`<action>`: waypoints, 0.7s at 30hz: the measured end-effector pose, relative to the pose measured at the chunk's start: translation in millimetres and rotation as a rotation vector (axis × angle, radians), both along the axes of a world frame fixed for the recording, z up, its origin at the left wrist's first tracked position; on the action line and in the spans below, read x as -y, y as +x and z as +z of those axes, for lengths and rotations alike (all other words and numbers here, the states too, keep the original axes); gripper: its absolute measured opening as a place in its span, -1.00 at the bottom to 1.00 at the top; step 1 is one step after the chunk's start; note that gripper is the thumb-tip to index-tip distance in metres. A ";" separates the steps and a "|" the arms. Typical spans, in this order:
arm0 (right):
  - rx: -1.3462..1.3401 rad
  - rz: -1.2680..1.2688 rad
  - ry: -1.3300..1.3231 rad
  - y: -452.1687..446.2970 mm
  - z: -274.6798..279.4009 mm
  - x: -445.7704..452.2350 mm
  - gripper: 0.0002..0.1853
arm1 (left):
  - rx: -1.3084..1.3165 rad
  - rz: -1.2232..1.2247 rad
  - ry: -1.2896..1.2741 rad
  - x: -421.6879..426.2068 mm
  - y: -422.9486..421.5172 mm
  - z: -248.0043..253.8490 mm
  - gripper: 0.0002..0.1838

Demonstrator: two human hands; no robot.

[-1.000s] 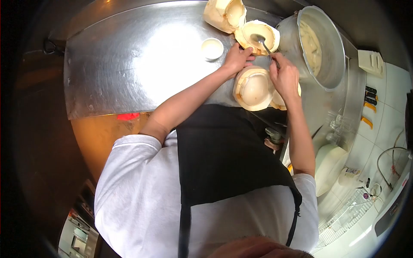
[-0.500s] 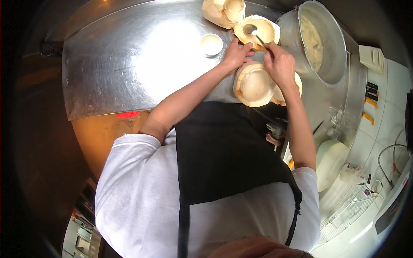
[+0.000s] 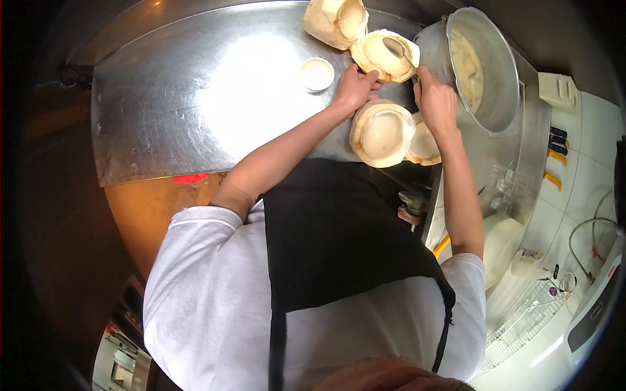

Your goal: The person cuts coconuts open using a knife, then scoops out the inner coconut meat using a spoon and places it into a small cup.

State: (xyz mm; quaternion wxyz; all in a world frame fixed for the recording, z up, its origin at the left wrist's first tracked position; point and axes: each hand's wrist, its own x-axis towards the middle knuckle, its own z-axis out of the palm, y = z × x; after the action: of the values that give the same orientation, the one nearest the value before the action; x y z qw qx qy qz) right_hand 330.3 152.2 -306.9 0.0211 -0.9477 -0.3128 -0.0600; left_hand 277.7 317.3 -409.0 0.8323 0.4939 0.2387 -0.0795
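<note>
My right hand is closed round the handle of a metal spoon, whose bowl is over the cream-coloured inside of an opened young coconut. At that coconut's near-left rim, my left hand holds it, thumb on the edge and the other fingers bent below. A second coconut, open at the top with a pale filling, stands nearer my body. Another open coconut sits beside it, partly behind my right forearm. Behind the worked coconut is a trimmed coconut with its opening facing right.
A small white bowl stands left of my left hand on the steel table. To the right, a large metal pot holds a pale mixture with lumps. Knives hang along the tiled wall at far right.
My right hand has shifted right and slightly down, bringing the spoon from the coconut's left part to its right side. My left hand stays at the rim.
</note>
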 end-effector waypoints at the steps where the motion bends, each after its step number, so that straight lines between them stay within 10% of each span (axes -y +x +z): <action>1: -0.004 -0.003 -0.024 -1.9 0.8 0.2 -0.85 | -0.014 0.010 0.022 0.8 -0.3 0.5 -0.57; 14: -0.208 -0.295 0.523 -24.9 -1.7 -10.3 -0.74 | -0.105 -0.081 -0.077 0.1 7.0 22.4 -0.38; 21: -0.149 -0.300 0.400 -32.6 20.3 -14.6 -0.79 | 0.260 -0.357 0.618 -50.8 -27.6 95.5 -0.22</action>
State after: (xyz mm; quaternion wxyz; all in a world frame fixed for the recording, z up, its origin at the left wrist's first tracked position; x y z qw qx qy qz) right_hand 297.7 166.9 -286.6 0.2219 -0.9623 -0.1483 -0.0529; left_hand 250.1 368.1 -313.5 0.6403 0.7616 0.0537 -0.0842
